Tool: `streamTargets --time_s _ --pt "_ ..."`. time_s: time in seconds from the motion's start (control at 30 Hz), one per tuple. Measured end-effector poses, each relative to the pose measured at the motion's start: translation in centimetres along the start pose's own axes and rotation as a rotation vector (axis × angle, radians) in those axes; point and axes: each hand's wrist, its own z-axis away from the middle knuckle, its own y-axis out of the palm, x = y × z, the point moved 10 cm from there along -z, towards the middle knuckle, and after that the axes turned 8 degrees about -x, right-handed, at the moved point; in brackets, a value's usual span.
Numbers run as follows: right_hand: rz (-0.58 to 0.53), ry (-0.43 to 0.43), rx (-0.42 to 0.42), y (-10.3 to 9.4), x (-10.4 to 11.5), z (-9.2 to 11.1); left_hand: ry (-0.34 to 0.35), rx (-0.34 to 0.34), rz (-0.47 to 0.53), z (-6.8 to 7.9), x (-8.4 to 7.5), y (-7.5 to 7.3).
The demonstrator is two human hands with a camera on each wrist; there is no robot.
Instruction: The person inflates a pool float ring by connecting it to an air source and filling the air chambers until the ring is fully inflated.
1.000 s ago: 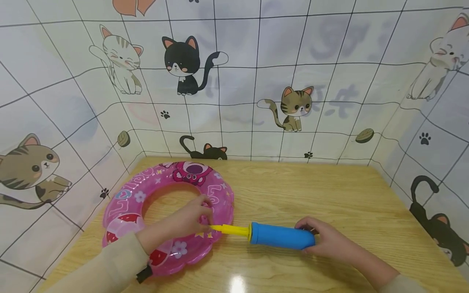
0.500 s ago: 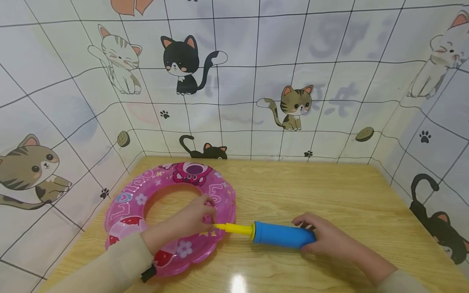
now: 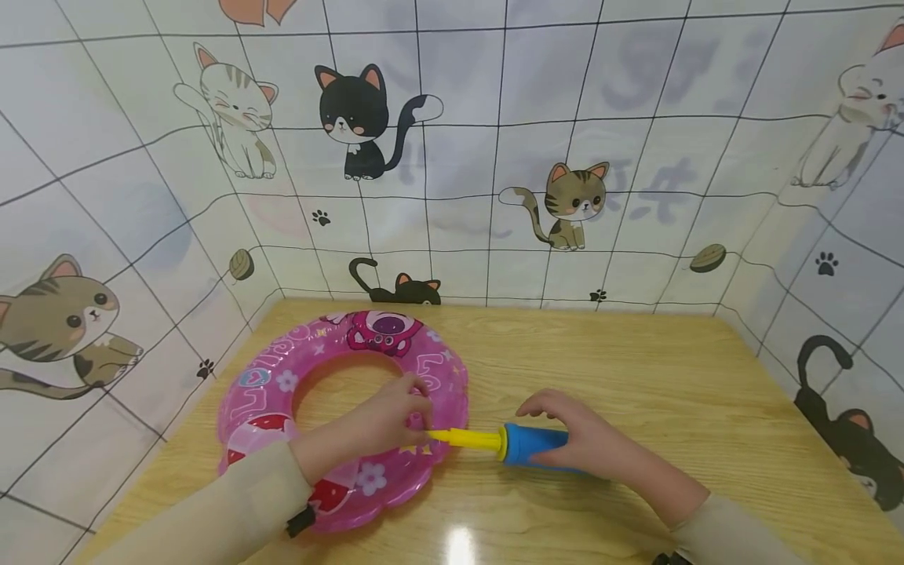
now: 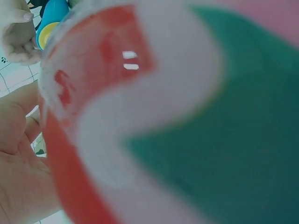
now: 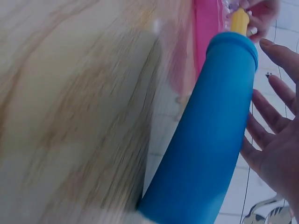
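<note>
A pink inflatable swim ring [image 3: 261,396] with a cartoon bear lies on the left of the table. My left hand [image 3: 377,424] rests over its right side, fingers pinching the valve at the tip of a yellow nozzle [image 3: 475,439]. That nozzle belongs to a blue hand pump [image 3: 520,446], pointing left. My right hand [image 3: 593,441] is at the pump's barrel. In the right wrist view its fingers [image 5: 275,121] are spread along the barrel [image 5: 201,135] without curling round it. The ring's printed surface [image 4: 177,116] fills most of the left wrist view. The fingertips hide the exact joint.
The wooden table [image 3: 600,353] stretches behind and right of the pump. A white wall cloth [image 3: 459,173] with a grid and cartoon cats encloses the back and both sides. Black straps [image 3: 301,520] show near the cuffs.
My right hand has slid left along the pump from its rear end toward the nozzle end, its fingers loosening. Ring, pump and left hand have shifted slightly right in view.
</note>
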Motion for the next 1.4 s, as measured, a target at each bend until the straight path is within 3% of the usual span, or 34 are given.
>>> streamTargets --time_s 0.2,0.33,0.5,1.1,1.4 --pt "0.111 0.116 0.096 2.9 0.1 -1.2 0.001 0.017 -0.001 -0.2 -0.2 0.3" --pt "0.177 0.143 0.131 4.0 -0.3 -1.7 -0.007 0.027 0.004 -0.3 -0.2 0.4" --pt "0.208 0.115 0.132 4.5 -0.7 -2.2 -0.003 0.046 -0.010 -0.5 0.1 0.6" --pt "0.290 -0.007 0.085 4.3 0.1 -2.4 0.145 0.164 -0.064 -0.8 -0.8 1.0" --pt "0.198 -0.012 0.138 4.1 0.5 -2.7 0.191 0.177 -0.025 -0.5 -1.4 1.2"
